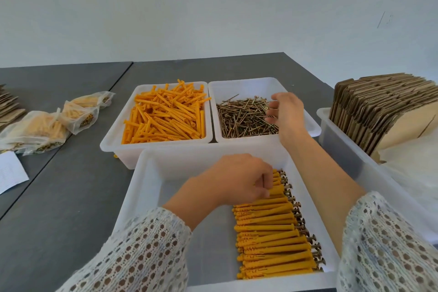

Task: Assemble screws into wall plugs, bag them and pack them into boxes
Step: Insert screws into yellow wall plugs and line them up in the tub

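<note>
Grey table (71,197); left hand (239,179) pinches assembled plugs (275,232); right hand (288,111) loosely spread over screws (244,117).

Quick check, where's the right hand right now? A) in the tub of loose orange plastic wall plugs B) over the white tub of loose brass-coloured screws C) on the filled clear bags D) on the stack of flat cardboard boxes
B: the right hand reaches over the white tub of loose brass-coloured screws, fingers curled at the pile.
</note>
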Demonstrator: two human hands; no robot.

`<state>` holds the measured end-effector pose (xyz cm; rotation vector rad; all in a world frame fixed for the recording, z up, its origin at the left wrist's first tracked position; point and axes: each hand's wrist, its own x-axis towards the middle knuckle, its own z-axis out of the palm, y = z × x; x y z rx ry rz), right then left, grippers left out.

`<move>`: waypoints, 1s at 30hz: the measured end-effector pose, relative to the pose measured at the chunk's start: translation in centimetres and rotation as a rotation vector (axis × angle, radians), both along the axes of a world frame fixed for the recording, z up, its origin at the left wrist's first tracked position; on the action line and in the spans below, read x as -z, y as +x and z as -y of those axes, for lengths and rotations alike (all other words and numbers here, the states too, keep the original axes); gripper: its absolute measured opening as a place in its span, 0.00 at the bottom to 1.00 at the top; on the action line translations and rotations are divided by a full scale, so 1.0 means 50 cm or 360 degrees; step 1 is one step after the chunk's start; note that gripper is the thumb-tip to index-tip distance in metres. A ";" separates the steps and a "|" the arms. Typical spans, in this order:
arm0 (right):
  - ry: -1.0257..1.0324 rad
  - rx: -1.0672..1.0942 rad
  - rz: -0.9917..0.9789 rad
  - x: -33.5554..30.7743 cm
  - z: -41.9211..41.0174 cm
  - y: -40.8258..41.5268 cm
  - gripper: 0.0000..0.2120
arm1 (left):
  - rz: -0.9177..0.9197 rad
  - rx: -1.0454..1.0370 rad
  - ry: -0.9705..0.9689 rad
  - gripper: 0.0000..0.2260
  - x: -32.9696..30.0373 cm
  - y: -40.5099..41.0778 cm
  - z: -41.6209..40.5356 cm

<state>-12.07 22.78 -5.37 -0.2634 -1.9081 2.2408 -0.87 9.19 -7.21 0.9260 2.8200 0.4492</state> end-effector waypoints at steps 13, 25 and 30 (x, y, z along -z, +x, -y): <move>0.2311 -0.0839 0.0145 0.029 0.052 -0.002 0.14 | -0.0766 -0.0519 0.0516 0.06 -0.030 -0.039 0.057; 0.2391 -0.0925 0.0180 0.021 0.049 0.011 0.11 | -0.0096 -0.1389 -0.0150 0.15 0.004 -0.119 0.213; 0.2339 -0.0755 0.0071 0.028 0.049 0.014 0.11 | 0.0027 -0.1344 -0.0150 0.15 0.007 -0.131 0.218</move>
